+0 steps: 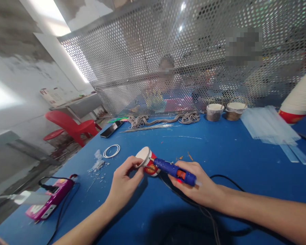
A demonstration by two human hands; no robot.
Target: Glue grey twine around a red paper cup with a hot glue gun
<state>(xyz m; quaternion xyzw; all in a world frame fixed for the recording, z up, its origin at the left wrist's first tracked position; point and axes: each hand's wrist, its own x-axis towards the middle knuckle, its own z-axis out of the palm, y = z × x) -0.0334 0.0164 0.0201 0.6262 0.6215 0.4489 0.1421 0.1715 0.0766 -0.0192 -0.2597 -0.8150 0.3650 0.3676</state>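
Observation:
My left hand (pixel 123 180) grips a small red-and-white paper cup (pixel 148 162), tipped on its side with its white bottom facing me. My right hand (pixel 197 185) is wrapped round a blue glue gun (pixel 174 170) with an orange trigger. The gun's nozzle touches the edge of the cup's bottom. Its black cord (pixel 219 177) trails off to the right over the blue table (pixel 219 160).
A white ring (pixel 111 150) and white scraps lie left of the cup. A pink device (pixel 49 202) with cables sits near left. Farther back are a phone (pixel 111 129), cord bundles (pixel 165 119), two rope-covered cups (pixel 225 111), clear glue sticks (pixel 270 127) and stacked cups (pixel 301 98). People sit behind a perforated screen.

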